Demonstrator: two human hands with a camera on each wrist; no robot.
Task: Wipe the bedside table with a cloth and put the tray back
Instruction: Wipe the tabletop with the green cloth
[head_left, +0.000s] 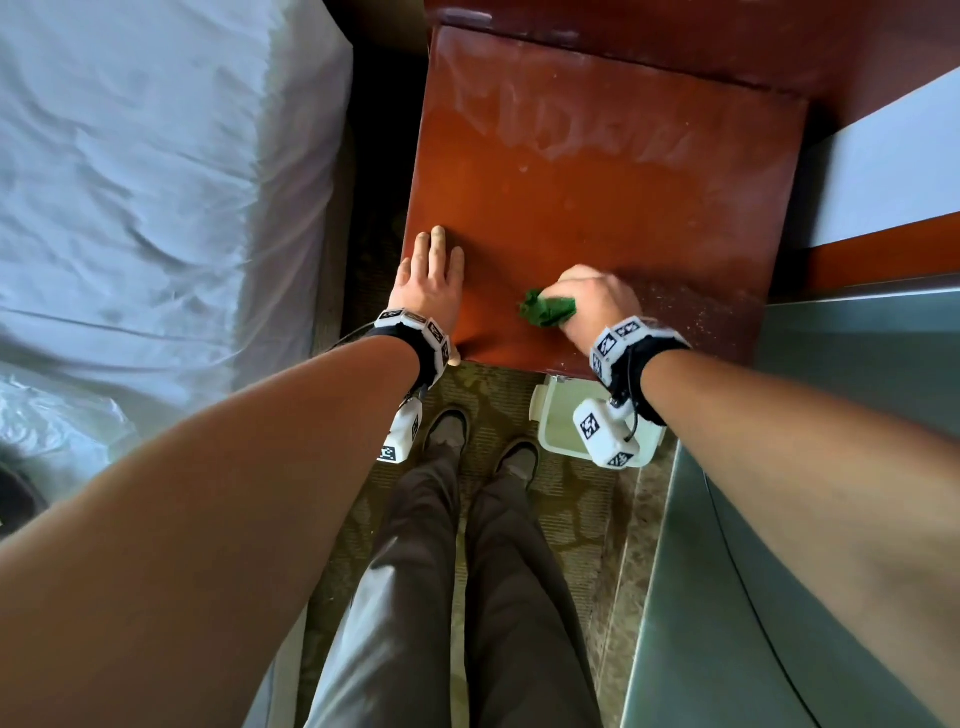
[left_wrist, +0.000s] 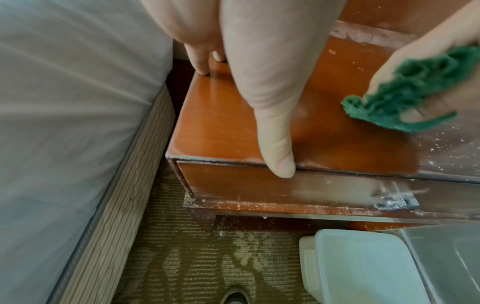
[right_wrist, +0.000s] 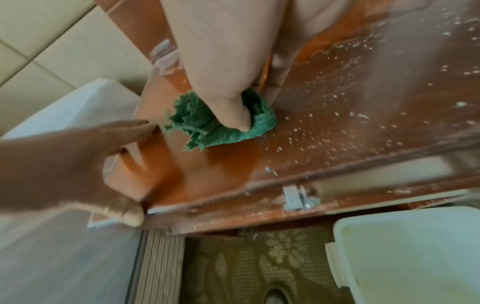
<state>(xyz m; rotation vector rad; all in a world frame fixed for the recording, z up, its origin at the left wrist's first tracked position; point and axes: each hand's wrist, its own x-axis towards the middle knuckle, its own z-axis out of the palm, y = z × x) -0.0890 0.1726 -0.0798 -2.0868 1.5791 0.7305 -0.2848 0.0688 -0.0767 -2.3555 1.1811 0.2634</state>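
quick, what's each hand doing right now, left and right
Left hand: open, fingers flat on the bedside table, holding nothing.
Right hand: closed around the green cloth, pressing it on the tabletop.

Bedroom: bed (head_left: 130, 182), bedside table (head_left: 597, 208)

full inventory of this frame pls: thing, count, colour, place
bedside table: 1, reddish-brown wood, centre, dusty at back and right
cloth: 1, green, bunched on the table's front
tray: 1, white plastic, on the carpet below the table's front
bed: 1, white sheet, left of the table
carpet: 1, olive patterned, underfoot
shoes: 2, dark, on the carpet
hands: left hand flat on the table's front left; right hand grips the cloth
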